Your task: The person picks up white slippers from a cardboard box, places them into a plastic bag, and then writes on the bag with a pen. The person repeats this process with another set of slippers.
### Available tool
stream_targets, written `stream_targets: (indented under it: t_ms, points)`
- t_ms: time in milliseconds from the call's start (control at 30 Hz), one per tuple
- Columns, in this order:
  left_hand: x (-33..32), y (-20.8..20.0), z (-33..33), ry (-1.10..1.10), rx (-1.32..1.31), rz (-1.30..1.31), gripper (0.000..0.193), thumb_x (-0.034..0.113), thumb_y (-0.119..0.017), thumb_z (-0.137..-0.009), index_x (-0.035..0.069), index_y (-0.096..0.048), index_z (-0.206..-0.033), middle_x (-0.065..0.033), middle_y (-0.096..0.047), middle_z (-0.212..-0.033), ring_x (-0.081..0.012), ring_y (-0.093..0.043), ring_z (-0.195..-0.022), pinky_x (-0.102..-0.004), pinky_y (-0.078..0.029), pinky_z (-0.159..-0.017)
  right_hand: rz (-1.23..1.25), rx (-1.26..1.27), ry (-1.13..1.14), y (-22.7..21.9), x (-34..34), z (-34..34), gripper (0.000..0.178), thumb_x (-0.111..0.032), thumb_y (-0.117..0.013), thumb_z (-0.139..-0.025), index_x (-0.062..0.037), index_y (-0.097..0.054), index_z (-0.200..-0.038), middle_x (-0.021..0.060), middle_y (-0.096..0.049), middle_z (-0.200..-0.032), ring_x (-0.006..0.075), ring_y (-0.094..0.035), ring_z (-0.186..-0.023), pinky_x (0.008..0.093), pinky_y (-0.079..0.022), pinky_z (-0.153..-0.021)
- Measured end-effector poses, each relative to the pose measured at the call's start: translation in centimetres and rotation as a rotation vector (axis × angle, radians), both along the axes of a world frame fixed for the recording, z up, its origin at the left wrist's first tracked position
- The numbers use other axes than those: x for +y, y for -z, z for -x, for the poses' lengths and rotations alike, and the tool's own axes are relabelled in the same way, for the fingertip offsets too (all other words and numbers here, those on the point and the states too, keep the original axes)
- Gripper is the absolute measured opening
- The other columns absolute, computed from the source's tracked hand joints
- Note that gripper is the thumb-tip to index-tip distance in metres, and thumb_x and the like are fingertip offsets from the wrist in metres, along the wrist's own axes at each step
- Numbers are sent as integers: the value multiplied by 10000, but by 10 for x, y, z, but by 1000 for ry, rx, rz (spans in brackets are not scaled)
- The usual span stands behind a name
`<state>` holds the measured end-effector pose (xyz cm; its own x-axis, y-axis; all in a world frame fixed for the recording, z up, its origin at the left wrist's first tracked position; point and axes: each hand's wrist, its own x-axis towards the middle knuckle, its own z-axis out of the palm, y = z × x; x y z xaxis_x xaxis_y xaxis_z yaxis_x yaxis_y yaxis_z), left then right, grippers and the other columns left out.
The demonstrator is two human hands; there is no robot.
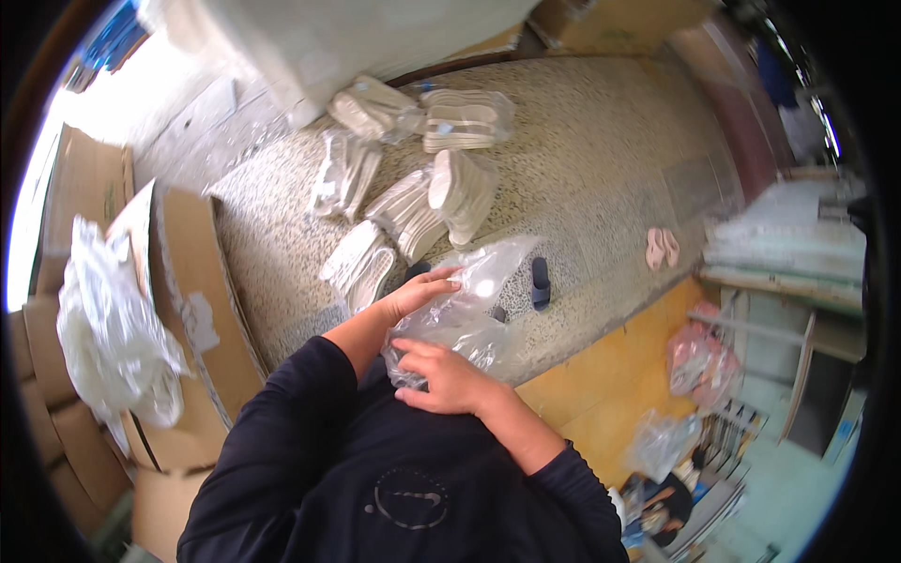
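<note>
The speckled floor (591, 159) is the largest thing, its edges bent and lost in the dark rim. A big pale bundle (366, 33) at the top is cut off, so its whole shape cannot be told. At the left stands a cardboard box (192, 244), its lower part partly out of sight, with a crumpled white plastic sheet (113, 328) draped against it. Ahead on the floor lie clear-wrapped packs (465, 192) of pale, layered pieces; some overlap, and glare on the wrapping blurs what they hold. Nearest the body, in front of the dark shirt (319, 469), is a clear plastic bag (488, 277), under both hands, its far end spread over the floor. The left hand (424, 293) lies on it with fingers partly stretched; the right hand (437, 377) is half open against its near part. Their undersides are hidden, so I cannot tell whether either grips. Smallest are a dark slipper (541, 283) beyond the bag and pink slippers (663, 248) farther right
</note>
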<state>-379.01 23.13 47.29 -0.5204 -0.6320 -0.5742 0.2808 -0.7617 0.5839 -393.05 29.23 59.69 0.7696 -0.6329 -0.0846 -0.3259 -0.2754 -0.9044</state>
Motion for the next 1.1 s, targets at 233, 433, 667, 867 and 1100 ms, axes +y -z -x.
stream_targets:
  t_ms: [233, 433, 667, 867, 1100]
  points:
    - [-38, -24, 37, 135, -10, 45, 342, 70, -477, -877, -31, -587, -1185, -137, -666, -1072, -203, -646, -955, -308, -500, -877, -112, -416, 676, -15, 34, 85, 203, -182, -663, -871, 5, -611, -933, 179, -636, -1120, 270, -662, -931, 334, -517, -824]
    - [-37, -62, 110, 680, -195, 1096, 336, -61, -429, -829, -31, -619, -1104, -170, -600, -1179, -307, -579, -1093, -352, -431, -960, -290, -541, 1715, 8, 69, 177, 346, -330, -521, -971, -5, -564, -1082, 145, -621, -1092, 191, -621, -880, 317, -517, -760]
    - [10, -105, 225, 1222, 138, 1534, 355, -51, -553, -733, 67, -666, -1049, -158, -623, -1095, -357, -558, -1058, -407, -426, -956, -489, -667, 1803, 16, 126, 245, 468, -325, -629, -899, 1, -538, -1223, 137, -623, -1144, 206, -614, -948, 330, -495, -789]
    - [40, -86, 309, 898, -146, 1188, 262, 39, -548, -856, 49, -618, -1109, -118, -638, -999, -256, -624, -900, -352, -498, -820, 136, 18, 2062, 13, 186, 315, 309, -56, -615, -775, -7, -585, -1079, 150, -613, -942, 274, -603, -859, 361, -471, -737]
    - [60, -127, 538, 708, -118, 1509, 199, 96, -543, -926, -32, -597, -1069, -137, -632, -972, -212, -617, -913, -316, -474, -838, 316, 166, 2052, 28, 291, 473, 293, -29, -617, -721, -6, -594, -1013, 164, -560, -831, 343, -570, -778, 389, -462, -688]
